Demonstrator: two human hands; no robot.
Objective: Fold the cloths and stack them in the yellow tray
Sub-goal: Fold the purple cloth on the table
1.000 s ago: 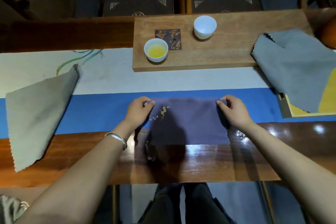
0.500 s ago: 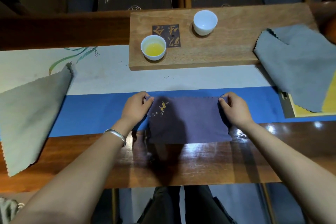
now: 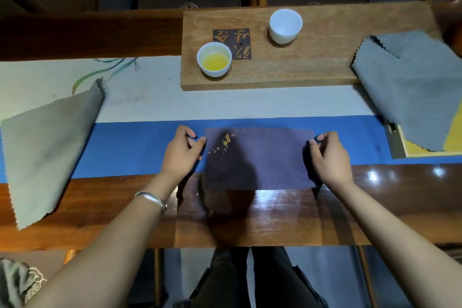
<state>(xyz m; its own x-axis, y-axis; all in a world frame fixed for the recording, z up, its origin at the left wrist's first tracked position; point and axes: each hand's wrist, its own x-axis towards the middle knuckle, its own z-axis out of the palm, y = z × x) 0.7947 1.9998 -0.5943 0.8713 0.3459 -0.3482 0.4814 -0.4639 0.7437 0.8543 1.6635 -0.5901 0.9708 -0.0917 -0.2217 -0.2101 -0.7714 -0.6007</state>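
Item: purple cloth (image 3: 260, 157), one piece, lying flat on the worktop (image 3: 275, 215) in front of the person, its far part on the blue runner (image 3: 135, 147), its near edge on bare wood.

Step in hand, as judged: folding this cloth; it appears part-folded into a wide rectangle, not yet small enough for stacking.

Left hand (image 3: 181, 152): at the cloth's left edge, fingers curled; its grip appears to pinch the far-left corner. Right hand (image 3: 327, 155): at the right edge, fingers curled, grip seemingly on the far-right corner. Contact at either grip is too small to confirm.

Next move, as judged: a second fold calls for matched corners and even edges, then transfer to the yellow tray (image 3: 425, 150), at the right.

Appearance: dark purple, thin, smooth, with small gold embroidery near the left end.

Also present: grey cloth (image 3: 410, 87), draped unfolded over the tray; beige cloth (image 3: 47, 152), unfolded, at left.
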